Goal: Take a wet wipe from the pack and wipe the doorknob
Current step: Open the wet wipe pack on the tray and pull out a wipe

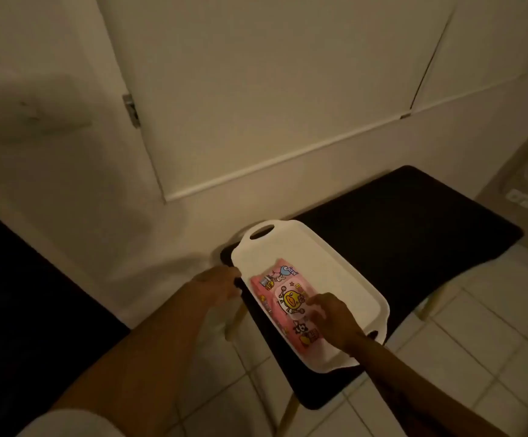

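A pink wet wipe pack (280, 293) with cartoon prints lies flat in a white tray (335, 263). My right hand (332, 318) rests on the near half of the pack, fingertips at the edge of its white flap label. My left hand (218, 285) is at the tray's left rim, fingers curled against the edge of the black table. No doorknob is in view; only the lower part of a white door (272, 89) and its hinge (131, 109) show.
The tray sits on a low black table (413, 222) with light wooden legs, standing on white floor tiles (492, 326). A dark piece of furniture (20, 294) fills the left. A wall socket (519, 197) with a cable is at far right.
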Tool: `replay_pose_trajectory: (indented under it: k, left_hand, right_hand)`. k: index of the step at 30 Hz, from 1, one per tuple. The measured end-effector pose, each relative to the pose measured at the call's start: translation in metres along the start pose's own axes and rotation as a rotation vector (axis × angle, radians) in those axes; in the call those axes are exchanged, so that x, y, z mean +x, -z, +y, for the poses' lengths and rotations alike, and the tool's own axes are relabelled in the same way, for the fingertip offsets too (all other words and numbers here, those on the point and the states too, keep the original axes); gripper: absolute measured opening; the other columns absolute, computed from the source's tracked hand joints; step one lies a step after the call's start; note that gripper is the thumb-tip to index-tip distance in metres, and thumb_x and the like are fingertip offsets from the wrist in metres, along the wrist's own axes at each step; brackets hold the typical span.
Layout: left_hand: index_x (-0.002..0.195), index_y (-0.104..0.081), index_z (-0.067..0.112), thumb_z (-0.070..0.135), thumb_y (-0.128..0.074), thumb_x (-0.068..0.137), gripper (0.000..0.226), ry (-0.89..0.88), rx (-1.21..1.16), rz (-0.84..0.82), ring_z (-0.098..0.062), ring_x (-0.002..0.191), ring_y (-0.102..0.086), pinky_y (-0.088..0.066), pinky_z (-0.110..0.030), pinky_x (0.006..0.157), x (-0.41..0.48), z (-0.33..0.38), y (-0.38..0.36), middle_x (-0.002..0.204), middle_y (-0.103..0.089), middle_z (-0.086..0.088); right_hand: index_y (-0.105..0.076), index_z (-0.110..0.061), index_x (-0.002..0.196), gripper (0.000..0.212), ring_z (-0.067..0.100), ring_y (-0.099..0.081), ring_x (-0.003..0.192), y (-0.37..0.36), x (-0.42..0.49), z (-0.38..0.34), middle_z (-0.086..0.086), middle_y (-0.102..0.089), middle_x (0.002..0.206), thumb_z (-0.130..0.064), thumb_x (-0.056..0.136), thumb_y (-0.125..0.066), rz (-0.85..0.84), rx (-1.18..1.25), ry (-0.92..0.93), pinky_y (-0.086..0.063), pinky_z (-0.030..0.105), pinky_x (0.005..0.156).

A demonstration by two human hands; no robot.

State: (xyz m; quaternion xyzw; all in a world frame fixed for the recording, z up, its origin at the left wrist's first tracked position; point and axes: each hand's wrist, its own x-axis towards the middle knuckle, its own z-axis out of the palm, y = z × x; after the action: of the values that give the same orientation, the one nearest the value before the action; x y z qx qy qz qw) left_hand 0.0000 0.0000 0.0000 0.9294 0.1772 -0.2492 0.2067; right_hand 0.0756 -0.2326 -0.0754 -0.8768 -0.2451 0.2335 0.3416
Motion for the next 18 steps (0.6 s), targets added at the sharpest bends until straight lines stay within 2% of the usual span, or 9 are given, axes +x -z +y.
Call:
replay_pose_trajectory:
  k: [3, 6, 8, 11, 15, 18]
  left_hand:
    - [0.131, -0.040, 0.010, 0.017, -0.048, 0.091, 0.041, -0.033, 0.011, -0.004, -0.029, 0.119, -0.047, -0.039, -0.036, 0.100, 0.025, 0.003, -0.012, 0.135, -0.045, -0.015]
    - [0.131, -0.039, 0.011, 0.006, -0.048, 0.089, 0.043, -0.117, 0.073, -0.016, -0.029, 0.120, -0.045, -0.040, -0.040, 0.100, 0.049, 0.011, -0.014, 0.136, -0.043, -0.014]
    - [0.136, -0.032, 0.011, -0.005, -0.046, 0.085, 0.054, -0.190, 0.147, 0.003, -0.030, 0.130, -0.035, -0.036, -0.042, 0.105, 0.063, 0.015, -0.015, 0.144, -0.032, -0.013]
    - [0.141, -0.019, 0.019, -0.001, -0.042, 0.089, 0.060, -0.369, 0.228, 0.004, -0.027, 0.141, -0.011, -0.024, -0.045, 0.112, 0.091, 0.013, -0.029, 0.154, -0.012, -0.008]
    - [0.140, -0.014, 0.026, 0.007, -0.041, 0.091, 0.059, -0.602, 0.290, -0.033, -0.020, 0.142, 0.001, -0.020, -0.047, 0.113, 0.115, 0.012, -0.041, 0.155, 0.001, 0.001]
    - [0.142, -0.007, 0.026, 0.002, -0.039, 0.089, 0.066, -0.648, 0.317, -0.083, -0.016, 0.142, 0.007, -0.020, -0.047, 0.114, 0.123, 0.008, -0.048, 0.155, 0.008, 0.004]
  right_hand:
    - [-0.056, -0.008, 0.113, 0.024, 0.023, -0.048, 0.110, -0.017, 0.011, 0.003, 0.011, -0.047, 0.126, -0.013, 0.090, -0.052, 0.069, 0.002, -0.008, -0.048, 0.034, 0.090]
    - [-0.055, -0.012, 0.119, 0.032, 0.023, -0.041, 0.117, -0.030, 0.017, 0.009, 0.009, -0.043, 0.131, -0.019, 0.088, -0.056, 0.117, -0.067, -0.029, -0.041, 0.031, 0.096]
    - [-0.053, -0.017, 0.124, 0.038, 0.023, -0.037, 0.118, -0.033, 0.019, 0.012, 0.006, -0.039, 0.135, -0.024, 0.086, -0.058, 0.138, -0.125, -0.050, -0.036, 0.028, 0.096]
    - [-0.053, -0.020, 0.124, 0.049, 0.023, -0.039, 0.112, -0.042, 0.019, 0.013, 0.007, -0.041, 0.135, -0.036, 0.078, -0.058, 0.184, -0.133, -0.099, -0.038, 0.028, 0.091]
    - [-0.049, -0.025, 0.127, 0.057, 0.022, -0.040, 0.113, -0.054, 0.023, 0.009, 0.004, -0.041, 0.137, -0.043, 0.074, -0.061, 0.269, -0.218, -0.123, -0.039, 0.032, 0.091]
    - [-0.045, -0.027, 0.130, 0.061, 0.023, -0.038, 0.117, -0.061, 0.029, 0.002, 0.003, -0.040, 0.138, -0.044, 0.074, -0.061, 0.302, -0.269, -0.156, -0.037, 0.035, 0.093]
